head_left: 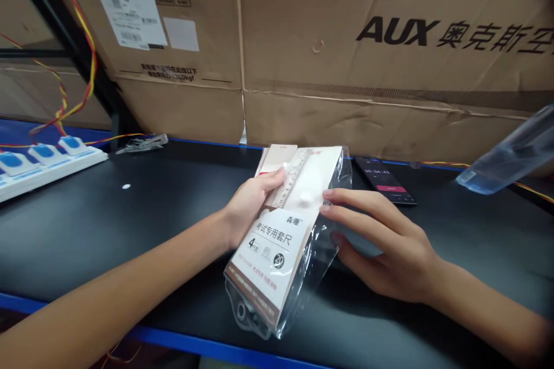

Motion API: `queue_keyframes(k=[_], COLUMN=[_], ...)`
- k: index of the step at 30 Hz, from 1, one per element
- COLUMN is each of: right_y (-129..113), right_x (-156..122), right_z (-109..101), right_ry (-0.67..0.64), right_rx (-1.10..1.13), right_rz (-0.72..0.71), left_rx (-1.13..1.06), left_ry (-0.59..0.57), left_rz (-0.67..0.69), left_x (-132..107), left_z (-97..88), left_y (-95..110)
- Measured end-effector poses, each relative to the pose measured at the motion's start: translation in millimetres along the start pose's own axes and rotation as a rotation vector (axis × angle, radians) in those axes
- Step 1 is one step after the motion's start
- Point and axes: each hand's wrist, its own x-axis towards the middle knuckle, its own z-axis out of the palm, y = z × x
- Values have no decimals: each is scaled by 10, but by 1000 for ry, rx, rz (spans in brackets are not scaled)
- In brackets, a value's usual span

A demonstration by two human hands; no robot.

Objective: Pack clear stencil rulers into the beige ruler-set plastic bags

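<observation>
A ruler set in a clear plastic bag (272, 248) is held tilted over the dark tabletop, its printed card facing me. Through the bag a clear ruler (292, 179) shows beside pale cards or booklets. My left hand (249, 202) is closed round the bag's left edge, thumb on the front. At the bag's right side, the fingers of my right hand (381, 242) are apart, the fingertips touching the loose clear plastic. Whether they pinch it is hard to see.
Behind stands a large cardboard box (303, 40). A phone (385, 181) showing a timer lies right of the bag. At left are a power strip (52, 167) with plugs and wires and a crumpled plastic wrapper (142, 143). A clear plastic object (506, 153) juts in at right.
</observation>
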Motion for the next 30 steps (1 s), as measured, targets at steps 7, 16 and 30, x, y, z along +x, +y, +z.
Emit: queue_keyframes(k=[7, 16, 30], right_y=[12, 39, 132], right_x=[1, -27, 4], right_z=[-69, -74, -90], right_ry=[-110, -386, -263], right_rx=[145, 73, -28], right_rz=[96, 195, 180], left_rx=[143, 458, 660], left_ry=[34, -50, -280], left_rz=[190, 343, 248], left_x=[17, -78, -78], left_z=[-8, 76, -32], left_y=[-60, -119, -38])
